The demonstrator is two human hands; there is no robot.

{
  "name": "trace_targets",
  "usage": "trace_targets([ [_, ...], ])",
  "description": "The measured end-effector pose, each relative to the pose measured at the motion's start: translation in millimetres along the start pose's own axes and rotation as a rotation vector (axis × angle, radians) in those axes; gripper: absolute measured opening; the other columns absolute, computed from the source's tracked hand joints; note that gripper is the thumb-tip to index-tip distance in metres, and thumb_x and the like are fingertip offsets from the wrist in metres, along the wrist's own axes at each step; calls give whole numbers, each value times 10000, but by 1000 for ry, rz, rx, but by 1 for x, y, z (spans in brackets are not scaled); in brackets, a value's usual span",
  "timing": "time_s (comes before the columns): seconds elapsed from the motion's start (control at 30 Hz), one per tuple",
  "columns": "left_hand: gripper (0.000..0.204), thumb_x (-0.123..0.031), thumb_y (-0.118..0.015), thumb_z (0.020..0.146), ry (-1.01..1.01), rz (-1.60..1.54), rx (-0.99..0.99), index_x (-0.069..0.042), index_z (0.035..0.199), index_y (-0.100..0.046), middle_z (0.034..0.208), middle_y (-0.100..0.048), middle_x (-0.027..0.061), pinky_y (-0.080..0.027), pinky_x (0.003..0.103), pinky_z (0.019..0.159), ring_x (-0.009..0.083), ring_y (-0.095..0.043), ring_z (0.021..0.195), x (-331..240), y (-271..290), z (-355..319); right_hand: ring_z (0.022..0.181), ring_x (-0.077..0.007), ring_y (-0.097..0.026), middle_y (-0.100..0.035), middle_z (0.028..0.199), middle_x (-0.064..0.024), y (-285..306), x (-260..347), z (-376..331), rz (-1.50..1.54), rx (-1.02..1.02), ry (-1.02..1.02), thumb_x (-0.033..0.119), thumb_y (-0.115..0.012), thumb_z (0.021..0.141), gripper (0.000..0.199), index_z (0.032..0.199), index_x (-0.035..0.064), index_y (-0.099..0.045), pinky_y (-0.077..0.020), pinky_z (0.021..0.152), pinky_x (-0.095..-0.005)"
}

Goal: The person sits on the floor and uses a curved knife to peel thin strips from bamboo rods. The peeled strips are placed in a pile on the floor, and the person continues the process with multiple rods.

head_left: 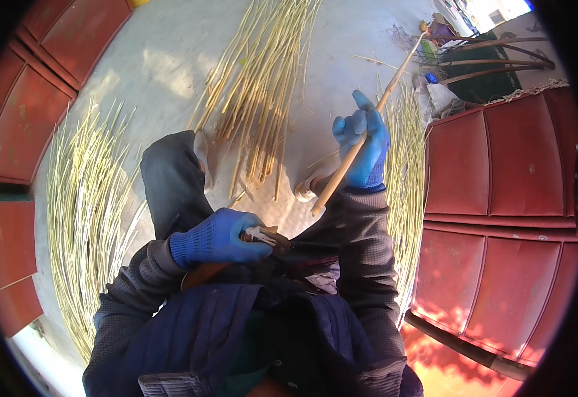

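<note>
A long, pale brown cane is slanting from near the lap up toward the far right. A small pale-handled knife is lying low at the centre, pointing right.

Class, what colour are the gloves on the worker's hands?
Blue, on both the left hand and right hand; head view.

- A long stick is gripped in the gloved right hand.
- A small tool is clasped by the left hand.
- Reeds are spread on the floor.
</note>
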State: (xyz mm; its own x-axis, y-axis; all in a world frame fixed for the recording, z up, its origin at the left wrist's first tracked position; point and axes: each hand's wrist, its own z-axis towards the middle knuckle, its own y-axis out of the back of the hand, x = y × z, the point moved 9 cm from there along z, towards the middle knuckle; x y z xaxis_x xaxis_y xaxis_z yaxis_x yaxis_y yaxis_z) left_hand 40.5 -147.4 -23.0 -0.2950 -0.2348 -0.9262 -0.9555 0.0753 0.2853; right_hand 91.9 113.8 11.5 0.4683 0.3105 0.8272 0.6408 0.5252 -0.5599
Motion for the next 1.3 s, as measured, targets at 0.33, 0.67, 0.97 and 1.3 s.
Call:
trace_targets([
  [0.33, 368, -242, -778, 854, 69, -248, 115, 10, 1113, -707, 829, -740, 92, -550, 295, 688, 122, -705, 749, -19, 6, 5, 606, -108, -416, -417, 672, 37, -18, -6, -5, 15, 110, 128, 299, -428, 1095, 464, 1330, -88, -531, -488, 745, -355],
  [0.67, 374, -280, -762, 916, 16, -178, 106, 21, 1130, -694, 799, -731, 92, -555, 288, 659, 130, -720, 721, -21, 7, 4, 552, -104, -431, -438, 643, 20, -44, 16, -17, -95, 256, 309, 303, -381, 1113, 515, 1359, -136, -492, -545, 728, -371],
  [0.97, 432, -324, -788, 883, -64, -112, 95, 30, 1113, -694, 790, -729, 120, -560, 315, 661, 165, -734, 721, -21, 10, -4, 488, -107, -473, -473, 612, -3, -61, 22, -23, -61, 305, 339, 265, -349, 1125, 485, 1329, -148, -500, -595, 714, -378],
  [1.3, 417, -333, -823, 834, -99, -7, 126, 2, 1061, -723, 865, -737, 142, -568, 336, 697, 225, -742, 777, -19, -2, 1, 440, -127, -434, -446, 561, -17, -79, 4, -62, -23, 381, 291, 167, -351, 1099, 330, 1153, -91, -549, -597, 703, -407],
])
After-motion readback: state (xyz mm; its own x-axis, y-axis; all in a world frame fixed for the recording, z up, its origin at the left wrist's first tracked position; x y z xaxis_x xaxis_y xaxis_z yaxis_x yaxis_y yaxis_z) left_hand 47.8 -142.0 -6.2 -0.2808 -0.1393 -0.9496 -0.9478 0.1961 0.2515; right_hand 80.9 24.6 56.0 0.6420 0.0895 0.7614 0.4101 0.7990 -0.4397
